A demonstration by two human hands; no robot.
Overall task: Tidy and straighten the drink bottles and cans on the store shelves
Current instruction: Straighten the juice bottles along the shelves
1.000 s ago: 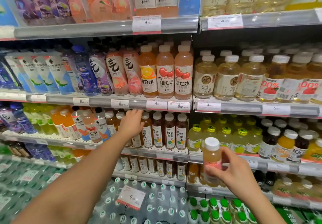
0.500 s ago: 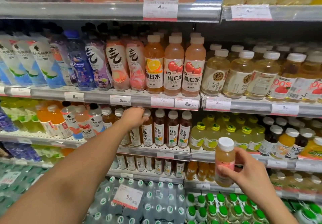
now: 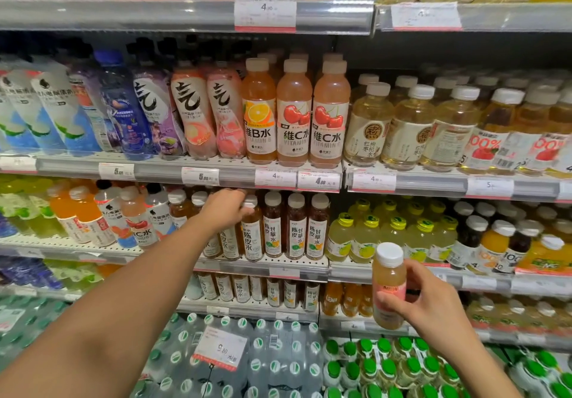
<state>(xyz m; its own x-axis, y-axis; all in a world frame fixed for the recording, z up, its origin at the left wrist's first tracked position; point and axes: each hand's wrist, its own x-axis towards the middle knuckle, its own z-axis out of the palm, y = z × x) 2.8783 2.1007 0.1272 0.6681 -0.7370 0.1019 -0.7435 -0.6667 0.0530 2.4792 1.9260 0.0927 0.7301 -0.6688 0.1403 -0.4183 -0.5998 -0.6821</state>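
Nearest you, your right hand (image 3: 433,308) grips a small peach bottle (image 3: 388,286) by its label, upright, held out in front of the shelves and clear of them. Keep it vertical and off to the side, so it doesn't knock the yellow-capped bottles (image 3: 368,236) behind it.

Further in, your left hand (image 3: 224,210) is closed over the cap end of a brown bottle (image 3: 251,230) in the tea row on the middle shelf (image 3: 297,269), just under the price rail (image 3: 201,176). Steer from the neck with a light twist so the label faces front, and slide the base level with its neighbours (image 3: 295,227), not tipping it. The row is packed tight, so a shove would likely topple the ones beside it. The peach bottle probably belongs elsewhere; place it once this row sits square.
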